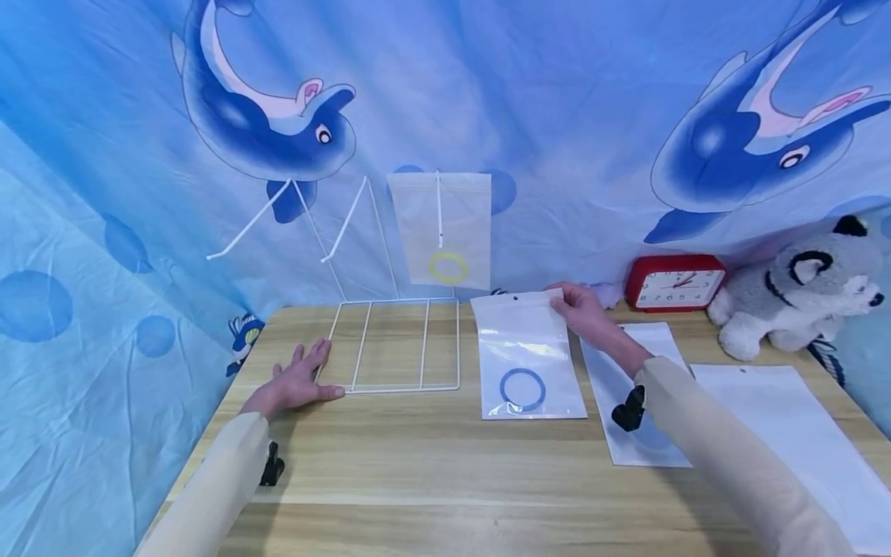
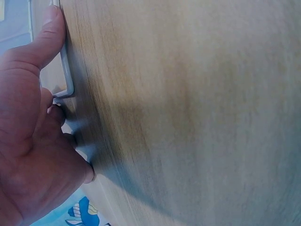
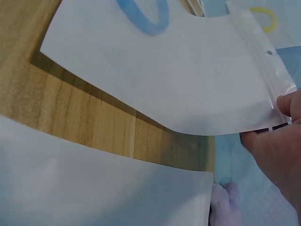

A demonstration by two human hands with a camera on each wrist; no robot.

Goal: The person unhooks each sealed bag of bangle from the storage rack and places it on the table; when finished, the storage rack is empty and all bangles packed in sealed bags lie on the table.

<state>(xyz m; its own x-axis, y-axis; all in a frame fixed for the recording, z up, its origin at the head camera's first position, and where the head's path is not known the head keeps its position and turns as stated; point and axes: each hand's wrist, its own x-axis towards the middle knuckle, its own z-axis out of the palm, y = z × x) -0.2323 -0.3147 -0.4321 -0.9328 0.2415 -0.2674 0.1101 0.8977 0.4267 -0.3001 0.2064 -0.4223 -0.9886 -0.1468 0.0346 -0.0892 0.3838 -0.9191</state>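
Note:
My left hand (image 1: 295, 383) rests at the near left corner of a white wire display rack (image 1: 400, 390), its straight thumb (image 2: 49, 35) pressing on the front wire and its other fingers spread by the left wire. My right hand (image 1: 588, 316) pinches the top right corner of a white zip bag (image 1: 525, 333) with a blue ring (image 1: 523, 389) in it. The bag's top is raised and its hole (image 3: 269, 52) shows in the right wrist view. Another bag (image 1: 442, 209) with a yellow ring (image 1: 448, 268) hangs on the rack's right hook (image 1: 440, 220).
Two hooks (image 1: 250, 220) at the rack's left and middle carry nothing. More white bags (image 1: 766, 418) lie at the right of the wooden table (image 1: 431, 472), one partly under my right forearm. Behind them are a red clock (image 1: 675, 283) and a plush dog (image 1: 793, 286). A blue curtain (image 1: 557, 131) stands behind.

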